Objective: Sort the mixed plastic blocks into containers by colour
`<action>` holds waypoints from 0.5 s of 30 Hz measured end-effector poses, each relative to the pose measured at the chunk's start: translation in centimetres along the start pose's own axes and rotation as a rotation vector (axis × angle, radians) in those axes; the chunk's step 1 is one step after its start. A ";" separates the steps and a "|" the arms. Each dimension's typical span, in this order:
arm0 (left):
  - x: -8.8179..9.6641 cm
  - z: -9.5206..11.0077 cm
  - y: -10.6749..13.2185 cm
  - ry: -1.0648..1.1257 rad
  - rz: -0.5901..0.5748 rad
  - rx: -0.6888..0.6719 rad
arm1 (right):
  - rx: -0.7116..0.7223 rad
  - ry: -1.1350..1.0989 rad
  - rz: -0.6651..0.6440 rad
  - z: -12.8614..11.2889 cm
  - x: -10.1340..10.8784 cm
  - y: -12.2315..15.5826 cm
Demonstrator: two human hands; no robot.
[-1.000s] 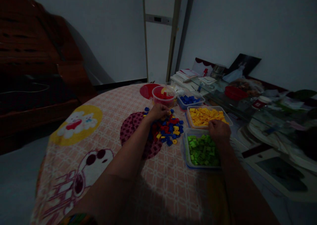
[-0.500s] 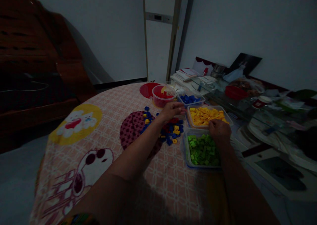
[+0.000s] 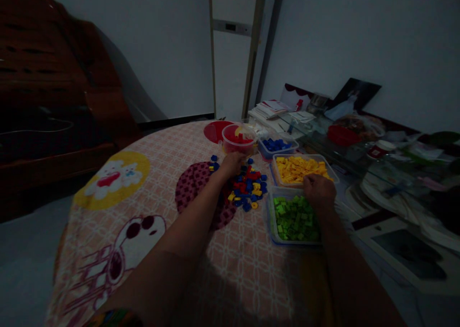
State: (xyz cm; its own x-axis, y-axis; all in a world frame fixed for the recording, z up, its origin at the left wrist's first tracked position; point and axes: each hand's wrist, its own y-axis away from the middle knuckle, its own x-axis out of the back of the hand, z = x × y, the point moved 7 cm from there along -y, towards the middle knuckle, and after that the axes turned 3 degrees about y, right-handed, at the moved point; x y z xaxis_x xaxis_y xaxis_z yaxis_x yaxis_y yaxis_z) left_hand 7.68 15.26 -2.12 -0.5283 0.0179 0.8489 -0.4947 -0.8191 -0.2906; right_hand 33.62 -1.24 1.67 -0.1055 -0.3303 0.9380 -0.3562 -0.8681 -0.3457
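My left hand (image 3: pixel 233 164) is over the far left side of a loose pile of small plastic building blocks (image 3: pixel 247 185), its fingers curled and partly hidden. The pile mixes blue, red and yellow pieces. My right hand (image 3: pixel 319 191) is closed at the near right edge of the box of yellow blocks (image 3: pixel 297 169), and its fingertips are too dark to show what they grip. Under that wrist stands the box of green blocks (image 3: pixel 294 216). Just beyond my left hand is a round clear tub with red blocks (image 3: pixel 238 144).
A box of blue blocks (image 3: pixel 276 145) stands behind the yellow one. The patterned tablecloth (image 3: pixel 154 173) covers the round table. At right, a glass table (image 3: pixel 362 159) carries papers (image 3: pixel 269 109), a red bowl (image 3: pixel 343 135) and a paper cup (image 3: pixel 380 149).
My left hand has moved left from beside the yellow box to the pile's far side, and its outstretched fingers have curled. My right hand has stayed in place.
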 end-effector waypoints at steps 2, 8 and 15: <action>-1.6 0.3 -0.1 -0.067 -0.085 -0.049 | 0.007 -0.004 0.012 0.0 0.0 0.0; -2.1 0.2 0.1 -0.164 -0.163 -0.059 | 0.010 -0.004 0.023 0.0 -0.1 0.0; -0.6 -0.1 0.6 -0.161 -0.134 0.048 | 0.010 -0.016 0.046 -0.2 0.3 0.2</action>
State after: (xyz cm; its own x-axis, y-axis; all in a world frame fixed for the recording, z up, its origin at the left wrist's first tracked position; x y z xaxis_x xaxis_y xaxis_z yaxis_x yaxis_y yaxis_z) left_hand 7.63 14.79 -2.88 -0.3414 0.0396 0.9391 -0.5173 -0.8421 -0.1526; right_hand 33.37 -1.40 1.87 -0.1070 -0.3755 0.9206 -0.3416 -0.8557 -0.3887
